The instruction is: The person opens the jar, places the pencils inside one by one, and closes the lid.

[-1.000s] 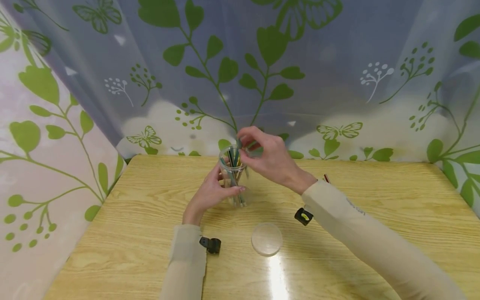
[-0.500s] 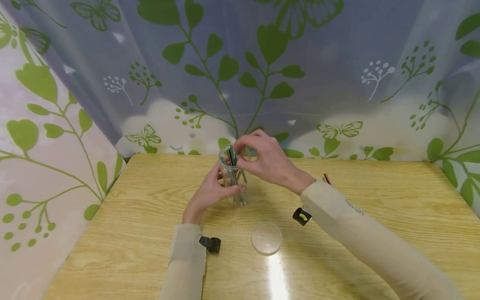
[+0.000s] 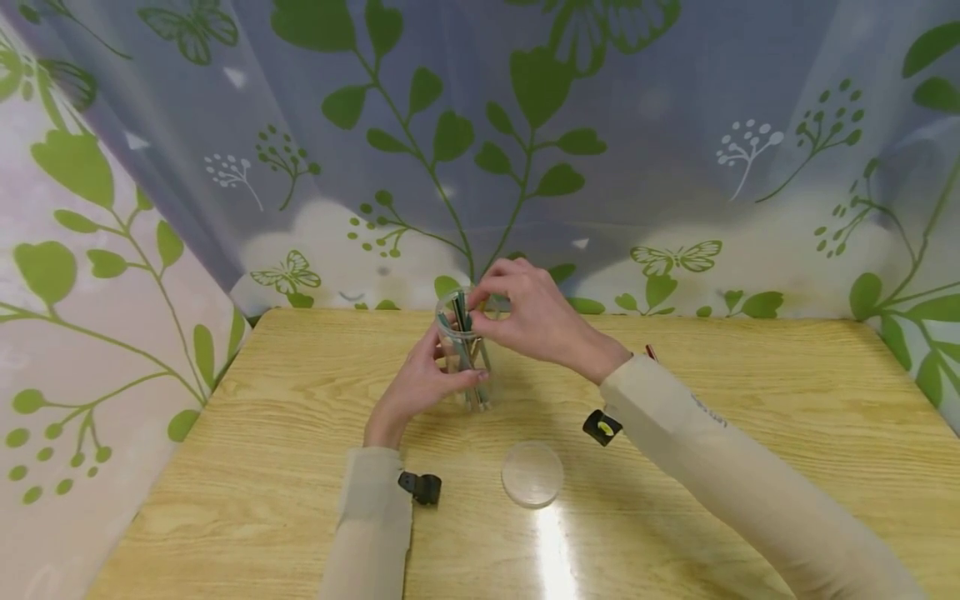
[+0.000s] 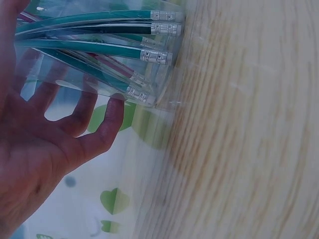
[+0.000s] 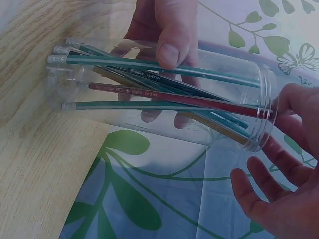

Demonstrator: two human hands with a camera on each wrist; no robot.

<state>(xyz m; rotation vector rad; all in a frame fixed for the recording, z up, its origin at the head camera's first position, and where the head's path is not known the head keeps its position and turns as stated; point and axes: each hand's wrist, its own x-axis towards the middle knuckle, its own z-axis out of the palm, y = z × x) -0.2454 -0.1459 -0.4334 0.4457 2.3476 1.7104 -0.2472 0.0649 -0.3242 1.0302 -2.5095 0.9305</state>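
Note:
A clear plastic jar point(image 5: 134, 119) stands upright on the table, holding several pencils; the teal pencils point(image 4: 94, 49) have their metal-banded eraser ends at the bottom. My left hand point(image 3: 423, 379) grips the jar from the left, its thumb across the near side and its fingers around the back. At the open mouth, my right hand point(image 3: 528, 317) pinches the upper end of a red pencil point(image 5: 174, 97) between thumb and forefinger. That pencil's lower end is inside the jar, above the bottom. The other right fingers point(image 5: 249, 191) are loosely bent outside the rim.
A round clear lid point(image 3: 532, 473) lies on the wooden table point(image 3: 262, 467) in front of the jar. Part of a red pencil-like stick point(image 3: 651, 352) shows behind the right sleeve. A leaf-patterned curtain point(image 3: 645, 150) hangs along the table's back edge.
My right hand has shifted slightly left and closer over the jar's mouth, then stayed nearly still. The left hand keeps its hold on the jar in the same place.

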